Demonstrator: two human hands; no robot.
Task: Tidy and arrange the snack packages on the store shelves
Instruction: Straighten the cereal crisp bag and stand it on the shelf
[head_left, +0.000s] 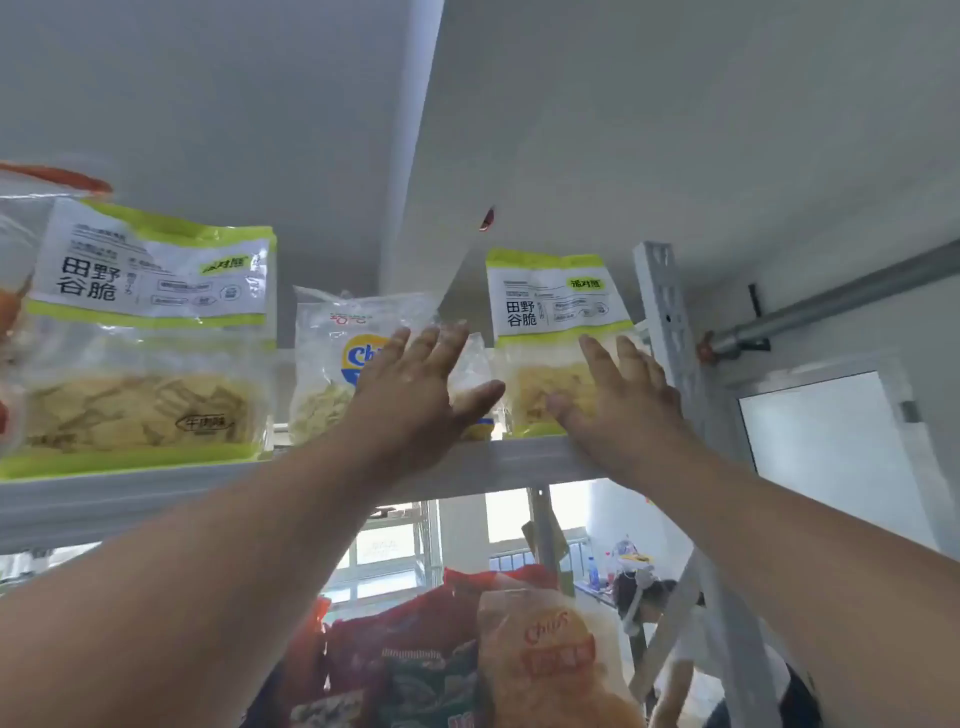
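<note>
On the top shelf (156, 491), a pale metal board seen from below, stand three snack bags in a row. Farthest left is a large green-edged bag (148, 338), glossy clear plastic with a white label panel and yellow crisps heaped in its lower half; it stands upright at the shelf's front edge. Next comes a smaller clear chips bag (337, 364), crinkled, with a round blue and yellow logo, set a little further back. The left hand (421, 395) reaches up with the forearm stretched from the lower left, fingers straight and slightly spread, palm laid flat against the front of this chips bag, thumb pointing right. Just beside it the right hand (618, 400) rises on an extended arm from the lower right, fingers straight and close together, pressing flat on the lower part of a small green-edged bag (556, 306), which stands upright at the shelf's right end, near a perforated steel upright (670, 322). Below the shelf, red and orange foil bags (467, 660) crowd together, blurred.
</note>
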